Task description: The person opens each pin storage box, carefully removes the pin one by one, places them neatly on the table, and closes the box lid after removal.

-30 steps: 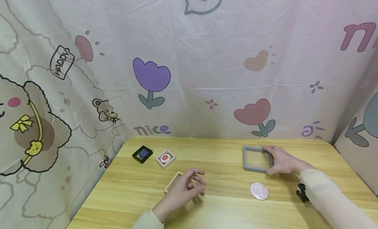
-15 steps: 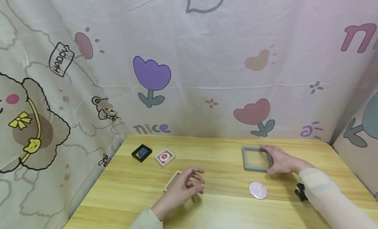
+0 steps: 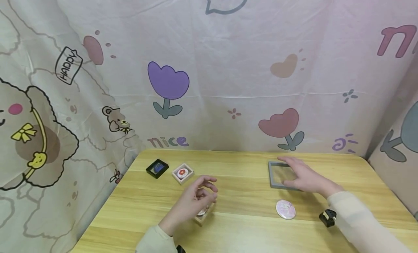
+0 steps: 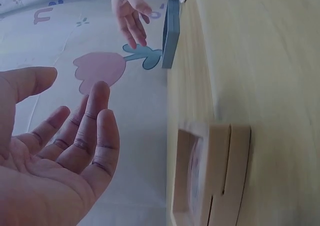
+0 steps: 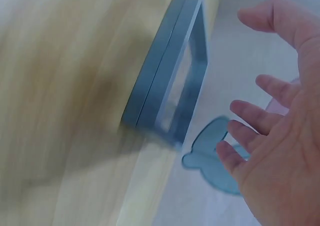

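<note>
My left hand hovers over a light wooden frame, its fingers loosely bent and nothing in them. In the left wrist view this wooden frame lies below the fingers, with a round piece showing inside; the head view hides most of it behind the hand. My right hand is spread over the right part of a grey square frame with a clear middle. A gap shows between the fingers and the grey frame in the right wrist view. Toward me from it lies a pinkish round disc.
At the table's back left sit a small black frame with a blue piece and a small pale box holding a red-flower disc. A printed cloth hangs behind the wooden table. A black device shows at the right sleeve.
My right hand has moved left from the grey frame's right side to over it. My left hand has shifted left and a little away from me, baring the wooden frame's near corner.
</note>
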`<state>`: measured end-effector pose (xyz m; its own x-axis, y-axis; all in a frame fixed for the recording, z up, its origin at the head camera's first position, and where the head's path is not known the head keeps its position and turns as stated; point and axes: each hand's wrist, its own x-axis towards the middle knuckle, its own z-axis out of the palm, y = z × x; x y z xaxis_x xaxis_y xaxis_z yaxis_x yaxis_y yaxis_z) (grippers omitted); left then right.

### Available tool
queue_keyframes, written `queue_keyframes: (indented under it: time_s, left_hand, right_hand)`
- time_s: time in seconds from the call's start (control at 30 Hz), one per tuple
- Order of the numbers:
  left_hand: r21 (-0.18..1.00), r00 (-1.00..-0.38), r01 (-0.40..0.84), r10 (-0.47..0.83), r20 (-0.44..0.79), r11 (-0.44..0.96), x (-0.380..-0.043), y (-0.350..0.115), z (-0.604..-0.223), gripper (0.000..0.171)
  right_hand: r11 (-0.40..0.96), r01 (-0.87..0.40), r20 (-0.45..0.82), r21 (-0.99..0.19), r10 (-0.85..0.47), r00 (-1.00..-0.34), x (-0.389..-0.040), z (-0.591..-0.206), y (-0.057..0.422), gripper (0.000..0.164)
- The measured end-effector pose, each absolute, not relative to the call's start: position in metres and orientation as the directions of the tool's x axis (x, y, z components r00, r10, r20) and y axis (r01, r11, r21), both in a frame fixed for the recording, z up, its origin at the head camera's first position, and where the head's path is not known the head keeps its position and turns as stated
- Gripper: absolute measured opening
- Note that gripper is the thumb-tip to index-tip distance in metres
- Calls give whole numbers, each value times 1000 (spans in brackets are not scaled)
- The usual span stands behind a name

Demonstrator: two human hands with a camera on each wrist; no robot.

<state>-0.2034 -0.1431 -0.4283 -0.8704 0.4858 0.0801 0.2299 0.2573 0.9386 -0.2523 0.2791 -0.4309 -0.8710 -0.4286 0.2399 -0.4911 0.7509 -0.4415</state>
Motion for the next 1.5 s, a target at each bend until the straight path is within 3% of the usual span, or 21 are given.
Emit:
queue_keyframes:
  time_s: [0.47,0.73,1.03,1.5]
  left_hand:
    - [885,-909,263,407,93,385,-202,-159,-429,39]
    - [872,-924,260,369,100,415,-206,-175,-430,39]
    - [816,-936,294,324,140,497,-216,-202,-431,34]
    - [794,-940,254,334,69,552,-231,-218,-449,34]
  right_hand:
    - [711,-533,244,-460,-476,-845,-231,-422,218,69]
    - [679,-507,174,-531,-498,-849,-215,-413,185,61]
    - [596,-540,134,-594,-589,-797,-193,-417,148,47]
    - [551,-582,45,-599,-702,-711,-158,-431,97,31]
